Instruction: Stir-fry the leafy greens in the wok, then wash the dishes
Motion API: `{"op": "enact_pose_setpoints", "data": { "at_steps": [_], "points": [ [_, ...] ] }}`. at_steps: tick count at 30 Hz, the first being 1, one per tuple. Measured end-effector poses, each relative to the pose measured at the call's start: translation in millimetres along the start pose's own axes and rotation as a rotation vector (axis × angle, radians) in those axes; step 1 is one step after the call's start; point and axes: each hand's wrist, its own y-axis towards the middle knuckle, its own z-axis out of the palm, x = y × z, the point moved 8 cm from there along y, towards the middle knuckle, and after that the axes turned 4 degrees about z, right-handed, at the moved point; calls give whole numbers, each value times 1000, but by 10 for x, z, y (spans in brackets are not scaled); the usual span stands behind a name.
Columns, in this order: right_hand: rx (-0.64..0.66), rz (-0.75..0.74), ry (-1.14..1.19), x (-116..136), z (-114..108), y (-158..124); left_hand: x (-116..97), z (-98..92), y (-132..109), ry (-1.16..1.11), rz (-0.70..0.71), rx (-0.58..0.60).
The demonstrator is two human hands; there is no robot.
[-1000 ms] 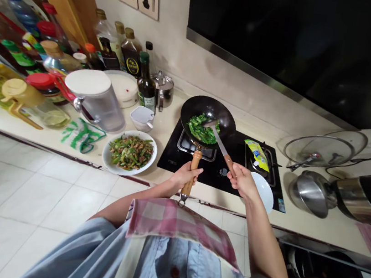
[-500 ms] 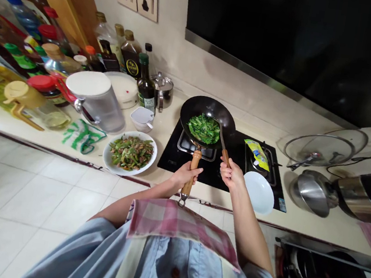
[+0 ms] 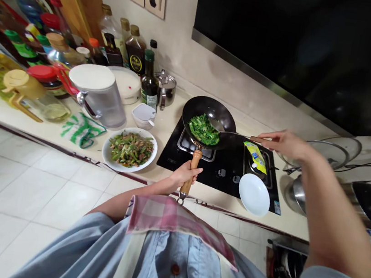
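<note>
Left hand [image 3: 185,175] grip pressed round wooden wok handle [image 3: 194,168]; right hand [image 3: 286,144] grip pinching spatula [image 3: 237,136], blade beside stir-fried greens [image 3: 203,130].

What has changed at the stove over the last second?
The right hand has swung out to the right, arm stretched across the stove, still holding the wooden-handled spatula, which now lies nearly level over the wok with its blade inside. The left hand stays closed on the wok's wooden handle. The greens remain in the wok, and the white plate stays on the stove's front right.
</note>
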Motion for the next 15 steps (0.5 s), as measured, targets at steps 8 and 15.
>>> {"op": "enact_pose_setpoints", "data": {
  "at_steps": [8, 15],
  "points": [
    [302, 258, -546, 738, -345, 574, 5, 6, -16, -46, 6, -6],
    [295, 5, -225, 887, -72, 955, 43, 1, 15, -81, -3, -4]
  ]
}}
